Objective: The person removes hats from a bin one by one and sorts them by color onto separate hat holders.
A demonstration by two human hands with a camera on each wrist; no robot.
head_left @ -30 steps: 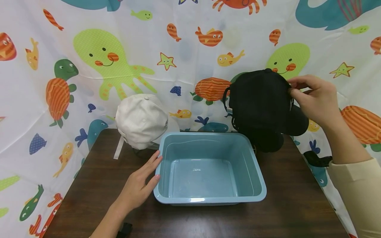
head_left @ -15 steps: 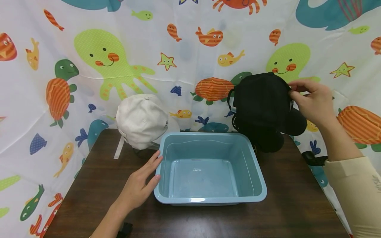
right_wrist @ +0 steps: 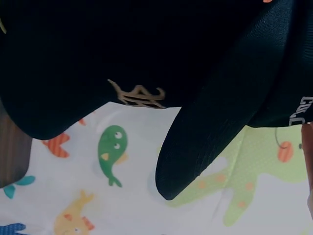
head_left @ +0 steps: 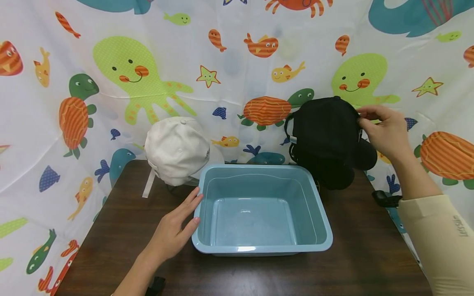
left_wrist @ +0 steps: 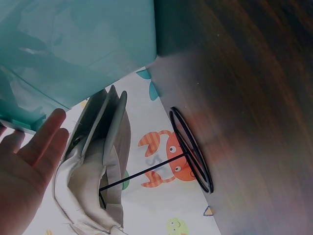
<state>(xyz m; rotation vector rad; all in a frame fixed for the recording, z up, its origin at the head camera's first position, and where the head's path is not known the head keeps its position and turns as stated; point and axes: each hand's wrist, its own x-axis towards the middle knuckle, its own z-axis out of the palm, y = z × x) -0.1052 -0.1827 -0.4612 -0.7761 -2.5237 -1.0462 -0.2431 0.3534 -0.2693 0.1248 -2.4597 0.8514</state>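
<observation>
My right hand (head_left: 386, 129) pinches the right edge of a black baseball cap (head_left: 324, 127), its strap side facing left. This cap sits over another black cap (head_left: 335, 179), whose brim shows lower down. In the right wrist view, gold embroidery (right_wrist: 139, 95) marks one cap, and a separate brim (right_wrist: 205, 132) juts down beside it. My left hand (head_left: 172, 230) rests its straight fingers on the left rim of a light blue plastic basin (head_left: 261, 249). Behind that hand is a white baseball cap (head_left: 175, 150); the left wrist view shows pale stacked brims (left_wrist: 115, 122) there.
A thin black wire stand with a round base (left_wrist: 190, 149) rises beneath the white caps. The dark wooden table (head_left: 118, 246) ends at a curtain (head_left: 237, 24) printed with sea animals. The basin stands mid-table, between the white and black caps.
My right hand has come down and slightly left with the black cap, which now sits lower over the other one. The left hand and the basin have stayed put.
</observation>
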